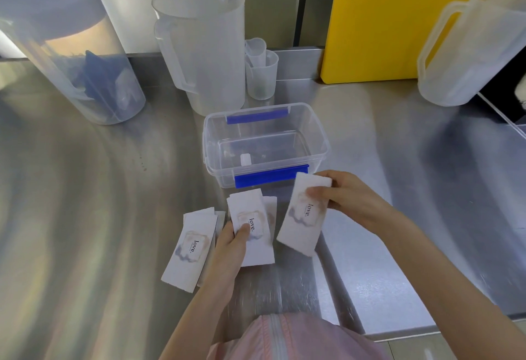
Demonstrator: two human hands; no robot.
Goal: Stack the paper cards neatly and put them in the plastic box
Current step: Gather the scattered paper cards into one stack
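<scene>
Long white paper cards printed with "love." lie on a steel counter in front of me. My right hand holds a small stack of cards by its far end, lifted just in front of the box. My left hand grips a second bundle of cards, thumb on the top card, with more cards fanned out beneath. Another pile of cards rests on the counter to the left. The clear plastic box with blue clips stands open just beyond the cards; a small white item lies on its floor.
Behind the box stand a large translucent jug and small measuring cups. A tilted jug with blue contents sits at the left. A yellow board and another jug are at the back right. The counter's front edge is near me.
</scene>
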